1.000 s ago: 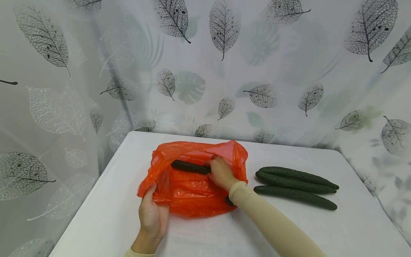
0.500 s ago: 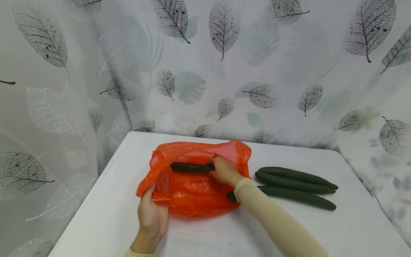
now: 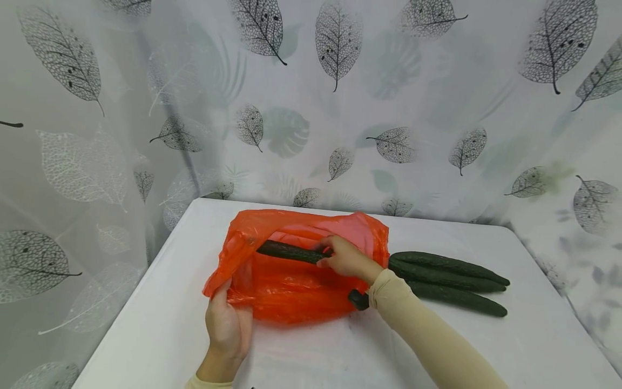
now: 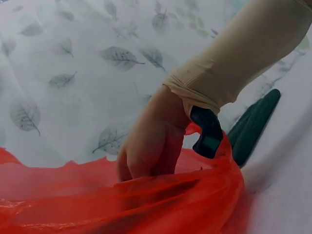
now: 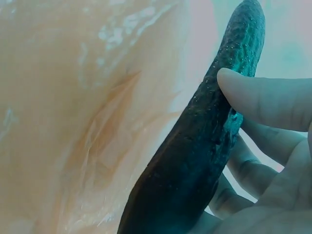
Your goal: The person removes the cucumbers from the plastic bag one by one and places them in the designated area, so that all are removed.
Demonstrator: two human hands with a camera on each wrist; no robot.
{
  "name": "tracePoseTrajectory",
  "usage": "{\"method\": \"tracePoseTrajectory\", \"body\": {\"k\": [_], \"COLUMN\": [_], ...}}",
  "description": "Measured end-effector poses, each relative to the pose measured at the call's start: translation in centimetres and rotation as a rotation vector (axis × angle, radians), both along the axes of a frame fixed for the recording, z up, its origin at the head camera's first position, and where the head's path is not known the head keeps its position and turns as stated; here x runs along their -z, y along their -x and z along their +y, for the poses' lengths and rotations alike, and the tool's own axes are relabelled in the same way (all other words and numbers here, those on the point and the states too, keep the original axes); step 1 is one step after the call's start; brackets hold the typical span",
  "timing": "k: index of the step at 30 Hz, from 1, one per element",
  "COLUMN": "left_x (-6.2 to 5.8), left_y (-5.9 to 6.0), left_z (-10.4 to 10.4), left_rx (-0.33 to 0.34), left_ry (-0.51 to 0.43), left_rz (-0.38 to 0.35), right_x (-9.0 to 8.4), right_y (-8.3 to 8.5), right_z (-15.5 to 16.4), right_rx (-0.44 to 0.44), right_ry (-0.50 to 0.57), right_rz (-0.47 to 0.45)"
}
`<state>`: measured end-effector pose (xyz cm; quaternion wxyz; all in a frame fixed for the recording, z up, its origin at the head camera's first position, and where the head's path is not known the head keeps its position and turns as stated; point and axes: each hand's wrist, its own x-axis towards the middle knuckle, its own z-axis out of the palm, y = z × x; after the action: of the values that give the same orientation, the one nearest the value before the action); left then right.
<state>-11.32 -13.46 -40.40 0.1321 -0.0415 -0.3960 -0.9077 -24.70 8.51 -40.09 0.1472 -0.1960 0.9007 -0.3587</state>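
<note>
A dark green cucumber (image 3: 291, 252) lies across the mouth of a red plastic bag (image 3: 301, 302), its left end covered by the bag's film. My right hand (image 3: 347, 258) grips this cucumber near its right end; in the right wrist view the thumb (image 5: 265, 100) presses on one side of the cucumber (image 5: 195, 141) and the fingers curl behind it. At the bag's left edge my left hand (image 3: 225, 327) holds the rim, with the fingertips hidden under the film. In the left wrist view the right hand (image 4: 151, 141) reaches down behind the red film (image 4: 146, 209).
Several cucumbers (image 3: 449, 273) lie side by side on the white table (image 3: 534, 335), right of the bag. A small dark device (image 3: 358, 299) sits at the right wrist, by the beige sleeve (image 3: 418, 324). A leaf-patterned curtain (image 3: 311, 108) hangs behind the table.
My right hand has shifted slightly right, and more of the cucumber shows. The bag's right side has spread rightward and its back edge has risen. My left hand keeps holding the rim.
</note>
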Motion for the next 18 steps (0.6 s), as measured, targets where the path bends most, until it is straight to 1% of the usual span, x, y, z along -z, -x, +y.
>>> {"method": "tracePoseTrajectory", "body": {"k": [3, 8, 12, 15, 18], "left_x": [-0.2, -0.5, -0.6, -0.6, -0.6], "left_y": [0.0, 0.0, 0.0, 0.1, 0.1], "left_z": [0.0, -0.1, -0.2, -0.3, -0.4], "left_rx": [-0.011, -0.019, -0.022, -0.021, -0.020], "left_ry": [0.014, 0.029, 0.019, 0.013, 0.011], "left_rz": [-0.006, -0.015, -0.014, -0.016, -0.018], "right_x": [-0.1, 0.1, 0.1, -0.1, -0.3], "right_y": [-0.3, -0.3, -0.4, -0.6, -0.9], "right_z": [0.6, 1.5, 2.2, 2.7, 3.1], "right_rx": [0.006, -0.002, -0.043, -0.093, -0.131], "right_ry": [0.044, 0.123, 0.155, 0.169, 0.200], "right_rz": [-0.042, -0.113, -0.136, -0.143, -0.176]}}
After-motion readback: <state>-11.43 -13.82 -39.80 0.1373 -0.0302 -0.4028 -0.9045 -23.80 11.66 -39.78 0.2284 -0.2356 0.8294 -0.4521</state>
